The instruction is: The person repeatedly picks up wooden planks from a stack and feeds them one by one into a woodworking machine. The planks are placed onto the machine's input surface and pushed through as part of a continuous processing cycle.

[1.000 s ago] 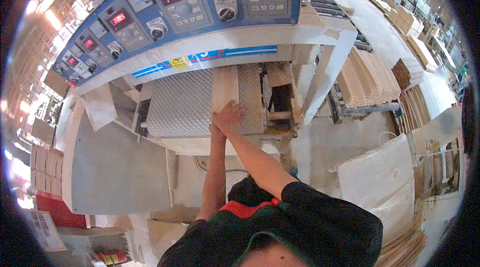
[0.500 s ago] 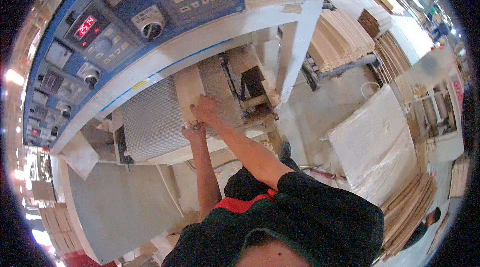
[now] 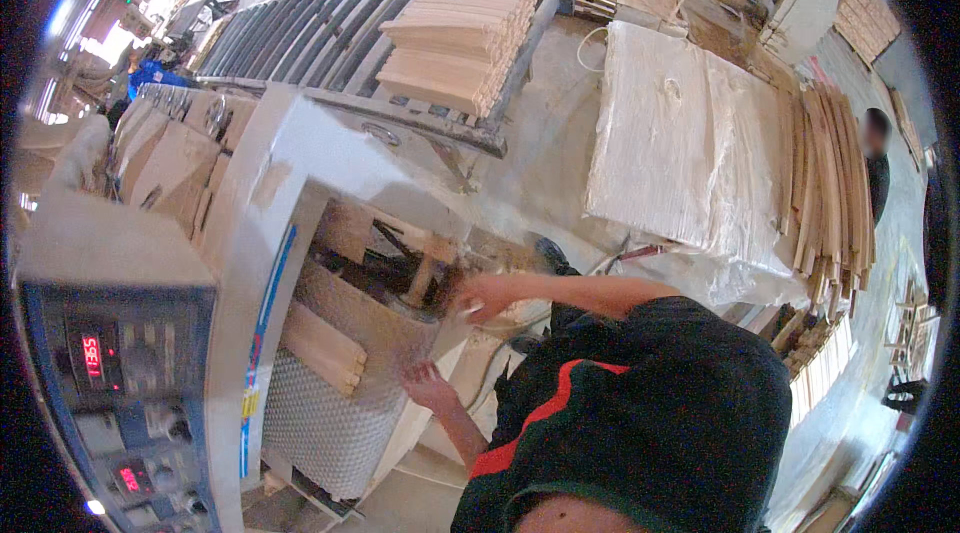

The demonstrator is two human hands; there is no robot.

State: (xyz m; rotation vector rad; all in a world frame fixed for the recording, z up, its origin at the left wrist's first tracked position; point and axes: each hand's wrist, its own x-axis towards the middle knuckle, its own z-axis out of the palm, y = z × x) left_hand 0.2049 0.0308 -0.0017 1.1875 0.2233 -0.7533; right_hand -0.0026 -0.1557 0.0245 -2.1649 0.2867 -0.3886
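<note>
Several pale wood strips (image 3: 325, 345) lie side by side on the textured grey belt (image 3: 325, 433) of a machine, partly under its frame. My left hand (image 3: 432, 388) is just off the near ends of the strips, over the belt's edge, with fingers apart and nothing in them. Farther right, my right hand (image 3: 487, 295) hangs by the corner of the machine's bed, its fingers loosely bent and apart. I see nothing held in it.
A control panel (image 3: 125, 403) with red displays stands at left. Beyond the machine, a roller conveyor (image 3: 300, 38) carries a stack of wood strips (image 3: 460, 38). A plastic-wrapped pallet (image 3: 680, 133) and longer slats (image 3: 825, 193) are at right, with a person (image 3: 877, 168) behind them.
Both hands have let go of the wood strips and drawn apart. The strips sit farther under the machine's frame. My view has swung right, toward the conveyor and the pallet.
</note>
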